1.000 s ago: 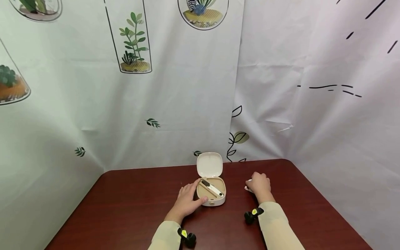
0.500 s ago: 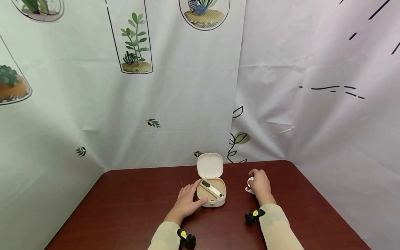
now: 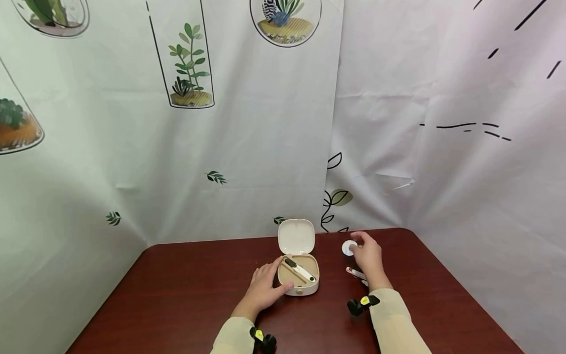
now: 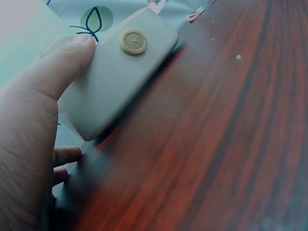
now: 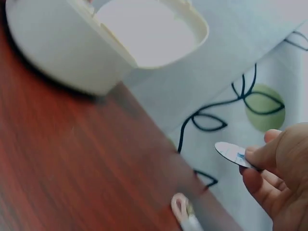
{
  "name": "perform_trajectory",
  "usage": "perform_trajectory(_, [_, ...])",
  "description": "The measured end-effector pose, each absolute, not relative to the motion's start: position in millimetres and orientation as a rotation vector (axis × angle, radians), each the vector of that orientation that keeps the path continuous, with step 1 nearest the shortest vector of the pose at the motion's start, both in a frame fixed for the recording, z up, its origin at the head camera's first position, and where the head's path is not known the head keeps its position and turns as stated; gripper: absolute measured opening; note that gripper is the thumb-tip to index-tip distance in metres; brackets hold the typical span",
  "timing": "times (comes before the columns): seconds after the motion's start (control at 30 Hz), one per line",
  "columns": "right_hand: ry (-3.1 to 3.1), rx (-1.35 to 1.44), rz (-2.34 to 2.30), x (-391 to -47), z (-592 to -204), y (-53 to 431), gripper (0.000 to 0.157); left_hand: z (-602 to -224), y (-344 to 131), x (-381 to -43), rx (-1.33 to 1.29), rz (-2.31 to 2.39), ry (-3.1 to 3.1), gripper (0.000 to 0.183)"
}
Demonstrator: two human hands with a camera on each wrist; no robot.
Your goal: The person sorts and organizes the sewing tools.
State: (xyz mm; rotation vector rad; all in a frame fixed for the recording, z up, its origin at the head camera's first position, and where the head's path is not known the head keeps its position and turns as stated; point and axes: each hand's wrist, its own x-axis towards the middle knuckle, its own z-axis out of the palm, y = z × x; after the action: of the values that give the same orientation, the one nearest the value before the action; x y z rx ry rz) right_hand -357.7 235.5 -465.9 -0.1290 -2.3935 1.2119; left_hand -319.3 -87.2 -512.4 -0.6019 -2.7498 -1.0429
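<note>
An off-white box (image 3: 300, 291) with rounded corners stands on the table, its lid (image 3: 296, 237) raised at the back. My left hand (image 3: 262, 290) holds the box's left side, thumb at the front edge near a round gold button (image 4: 134, 43). In the beige inside lies a slim white tool (image 3: 301, 270) with a dark end. To the right, my right hand (image 3: 369, 256) pinches a flat, white round disc (image 3: 347, 248) between thumb and fingers. The disc (image 5: 230, 151) has print on its face and is raised above the table in the right wrist view.
A narrow white piece with a pinkish looped end (image 3: 354, 272) lies on the table below my right hand, partly hidden by the wrist. The dark red table (image 3: 194, 295) ends at a hanging white cloth (image 3: 247, 147) printed with plants.
My right hand has risen slightly with the disc, which has come out from behind the fingers. More of the narrow white piece shows below it. The left hand stays at the box.
</note>
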Motion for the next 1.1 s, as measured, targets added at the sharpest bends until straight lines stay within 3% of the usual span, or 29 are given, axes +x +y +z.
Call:
perform_trajectory(0.43, [-2.328, 0.045, 1.541, -353, -442, 188, 0.028, -509, -87, -322, -0.537, -1.02, -2.83, 0.094])
perform_trajectory(1.1, [-2.486, 0.331, 1.532, -337, -457, 132, 0.023, -507, -87, -320, -0.426, -0.859, -2.89, 0.097])
